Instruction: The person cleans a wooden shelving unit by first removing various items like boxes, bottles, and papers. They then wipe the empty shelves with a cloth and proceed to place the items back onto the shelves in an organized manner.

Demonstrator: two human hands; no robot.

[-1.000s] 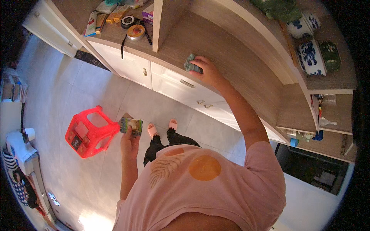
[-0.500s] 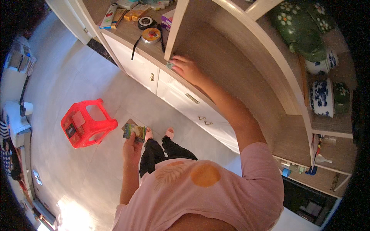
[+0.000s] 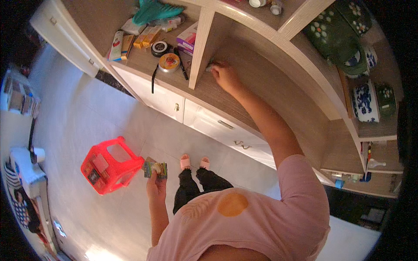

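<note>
My left hand [image 3: 156, 186] is closed on a small stack of flat, card-like pieces [image 3: 160, 168] with a dark, colourful print, held above the floor beside the red plastic stool [image 3: 106, 165]. Reaching into the wooden shelf compartment [image 3: 265, 82], my right hand [image 3: 225, 75] pinches a small crumpled pale piece [image 3: 209, 67], which looks like thin cloth or paper. It is close to the upright divider [image 3: 201, 52]; whether it touches the wood I cannot tell. My fingers cover most of the piece.
Left of the divider, the shelf holds a round orange-lidded tin [image 3: 169, 62], a black roll [image 3: 160, 48], small boxes [image 3: 148, 37] and a teal item [image 3: 156, 12]. Blue-and-white pots [image 3: 365, 102] stand at the right. White cabinet doors [image 3: 209, 119] are below.
My right hand has moved from the shelf's front edge to deeper inside the compartment beside the divider, with the pale piece. My left hand still holds the card-like pieces. The view has shifted.
</note>
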